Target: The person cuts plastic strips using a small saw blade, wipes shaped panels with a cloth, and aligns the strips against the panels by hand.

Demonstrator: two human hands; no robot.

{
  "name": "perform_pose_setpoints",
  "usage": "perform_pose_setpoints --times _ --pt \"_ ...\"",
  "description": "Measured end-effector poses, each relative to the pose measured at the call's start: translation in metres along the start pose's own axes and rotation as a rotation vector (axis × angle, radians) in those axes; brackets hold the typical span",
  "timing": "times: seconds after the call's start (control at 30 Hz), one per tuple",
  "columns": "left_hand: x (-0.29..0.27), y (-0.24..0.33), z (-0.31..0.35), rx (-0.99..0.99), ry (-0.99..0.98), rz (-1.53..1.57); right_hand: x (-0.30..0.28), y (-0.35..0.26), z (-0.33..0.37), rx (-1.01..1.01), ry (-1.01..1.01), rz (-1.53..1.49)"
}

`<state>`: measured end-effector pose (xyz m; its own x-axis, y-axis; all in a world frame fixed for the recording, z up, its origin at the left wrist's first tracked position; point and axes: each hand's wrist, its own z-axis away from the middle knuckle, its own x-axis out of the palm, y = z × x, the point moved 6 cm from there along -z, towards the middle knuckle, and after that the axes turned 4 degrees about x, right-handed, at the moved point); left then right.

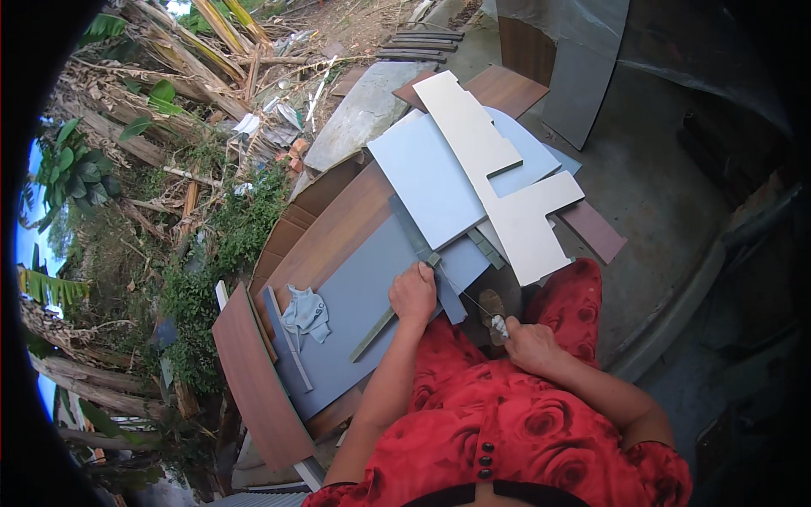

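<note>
One thin strip (pixel 390 314) under left hand (pixel 412 294), two blue-grey boards.

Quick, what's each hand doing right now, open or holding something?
Left hand: closed, pressing a narrow grey strip onto the grey panel.
Right hand: closed around a small white object.

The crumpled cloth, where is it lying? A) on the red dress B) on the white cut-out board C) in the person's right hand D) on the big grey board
D: the crumpled pale cloth lies on the big grey board, off to the left of the left hand.
</note>
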<state>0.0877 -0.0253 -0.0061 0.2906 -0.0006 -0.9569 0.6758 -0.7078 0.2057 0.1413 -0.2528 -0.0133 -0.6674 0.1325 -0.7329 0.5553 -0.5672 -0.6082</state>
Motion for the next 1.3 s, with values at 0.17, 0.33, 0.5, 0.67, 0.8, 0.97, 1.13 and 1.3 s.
perform_pose_setpoints --times 0.17,0.33,0.5,0.67,0.8,0.97,1.13,1.3 --pt "-0.004 0.004 0.000 0.000 0.003 0.004 -0.003 -0.022 -0.042 -0.022 0.008 -0.010" --pt "-0.003 0.006 0.000 0.011 0.000 -0.003 -0.003 -0.045 -0.082 -0.077 0.063 -0.021" --pt "-0.003 0.004 -0.001 -0.016 0.003 -0.003 -0.004 -0.016 -0.024 -0.038 0.041 -0.007" --pt "-0.002 -0.002 0.000 -0.004 -0.007 -0.021 -0.002 -0.004 -0.004 -0.011 0.010 0.003" --pt "-0.002 0.004 -0.002 0.015 0.002 -0.012 0.001 -0.027 -0.054 -0.065 0.061 0.008" --pt "0.000 0.005 -0.001 -0.001 -0.009 -0.003 0.001 -0.034 -0.069 -0.086 0.080 -0.011" --pt "-0.001 0.002 -0.001 -0.025 -0.013 -0.007 0.001 -0.003 -0.008 -0.005 0.007 -0.015" --pt "-0.002 0.001 0.000 -0.007 -0.025 -0.025 -0.005 -0.014 -0.018 -0.027 0.018 -0.002"
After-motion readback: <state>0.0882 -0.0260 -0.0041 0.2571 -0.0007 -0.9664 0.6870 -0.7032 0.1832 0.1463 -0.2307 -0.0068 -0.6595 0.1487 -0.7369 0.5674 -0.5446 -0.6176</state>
